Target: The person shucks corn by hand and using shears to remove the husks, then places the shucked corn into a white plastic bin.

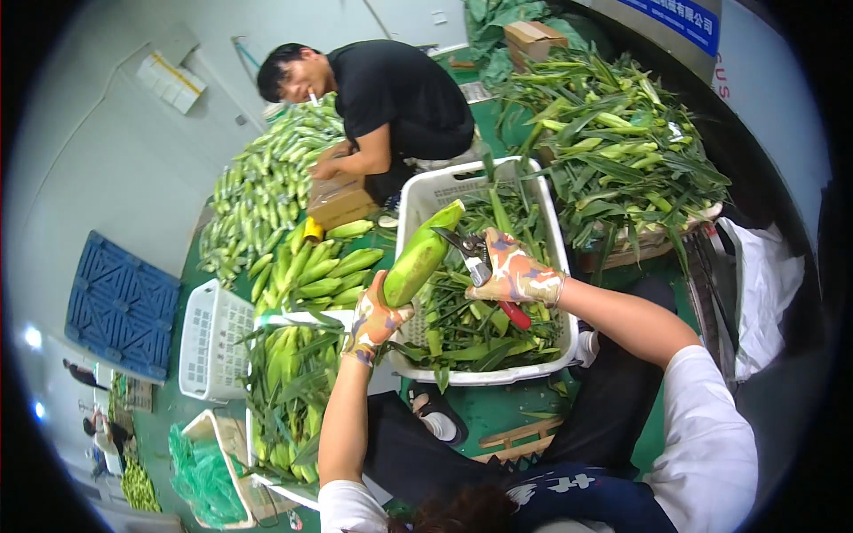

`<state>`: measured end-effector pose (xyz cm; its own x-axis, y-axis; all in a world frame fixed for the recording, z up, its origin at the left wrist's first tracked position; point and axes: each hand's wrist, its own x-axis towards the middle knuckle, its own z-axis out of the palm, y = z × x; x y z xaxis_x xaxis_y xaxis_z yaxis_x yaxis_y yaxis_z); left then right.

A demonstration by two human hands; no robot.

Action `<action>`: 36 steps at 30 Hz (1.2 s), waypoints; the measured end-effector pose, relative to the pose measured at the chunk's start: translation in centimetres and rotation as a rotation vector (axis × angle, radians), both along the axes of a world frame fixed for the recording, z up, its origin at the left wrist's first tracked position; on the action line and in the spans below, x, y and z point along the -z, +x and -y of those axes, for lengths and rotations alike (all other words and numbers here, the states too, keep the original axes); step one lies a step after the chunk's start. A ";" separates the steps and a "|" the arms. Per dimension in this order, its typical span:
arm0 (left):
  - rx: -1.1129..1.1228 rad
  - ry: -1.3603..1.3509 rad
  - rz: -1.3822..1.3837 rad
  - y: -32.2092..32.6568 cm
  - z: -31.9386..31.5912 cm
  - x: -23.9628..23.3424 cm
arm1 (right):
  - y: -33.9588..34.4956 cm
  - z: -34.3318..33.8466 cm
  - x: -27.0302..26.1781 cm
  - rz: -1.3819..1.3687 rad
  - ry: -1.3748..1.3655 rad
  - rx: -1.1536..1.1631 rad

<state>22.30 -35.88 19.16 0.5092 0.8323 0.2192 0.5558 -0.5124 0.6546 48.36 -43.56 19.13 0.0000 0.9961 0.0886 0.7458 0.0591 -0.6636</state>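
My left hand [374,321], in a camouflage-patterned glove, grips the lower end of a green ear of corn in its husk [420,256]. The ear tilts up to the right, and its top end looks cut and pale. In my right hand [520,272], gloved alike, is a pair of pruning shears [474,256] with a red handle. Their dark blades lie beside the upper part of the ear; whether they touch it I cannot tell. Below both hands stands a white plastic crate [480,378] holding husk leaves and trimmings [496,333].
Left of me is a white crate of unhusked corn [286,380]. Trimmed ears [326,270] lie on the floor beyond, near a larger corn pile [256,193]. A person [400,93] crouches ahead by a cardboard box [341,200]. Husk leaves [620,146] are heaped at right; a blue pallet [123,306] leans left.
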 end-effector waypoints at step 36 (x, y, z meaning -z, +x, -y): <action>-0.315 -0.808 0.823 2.7 -6.5 5.4 | 1.7 1.4 3.8 -0.227 -0.397 -0.084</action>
<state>25.02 -29.33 13.78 0.2099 0.9423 -0.2609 -0.1536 0.2954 0.9430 50.04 -44.97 15.29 -0.1072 0.9502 -0.2928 0.5822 -0.1787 -0.7931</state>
